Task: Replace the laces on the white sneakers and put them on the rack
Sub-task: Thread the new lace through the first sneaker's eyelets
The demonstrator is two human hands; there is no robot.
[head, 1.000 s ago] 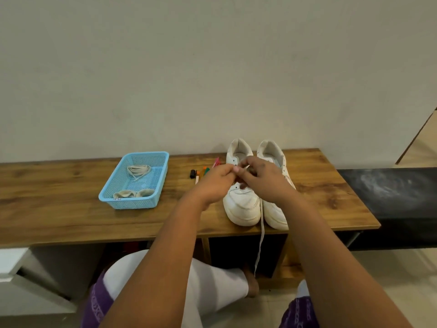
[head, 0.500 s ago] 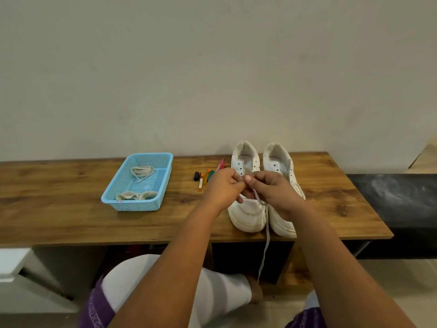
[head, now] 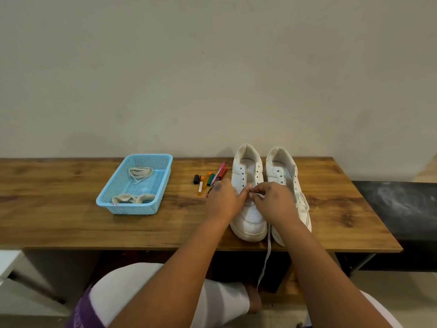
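Observation:
Two white sneakers stand side by side on the wooden table (head: 71,223), toes toward me. The left sneaker (head: 250,221) has bare eyelets at its upper part. Over its lower eyelets my left hand (head: 223,201) and my right hand (head: 274,202) meet, both pinching a white lace (head: 266,259) whose free end hangs down past the table's front edge. The right sneaker (head: 281,171) is partly hidden behind my right hand; some lace shows on its outer side.
A light blue basket (head: 163,162) at the left holds a coiled white lace (head: 140,172) and a bundle of off-white laces (head: 132,198). Several coloured markers (head: 210,177) lie between basket and sneakers. A dark bench (head: 402,204) stands to the right.
The camera view shifted, so the table sits lower in frame. Both hands slid from the upper eyelets down toward the toe of the left sneaker, still pinching the lace.

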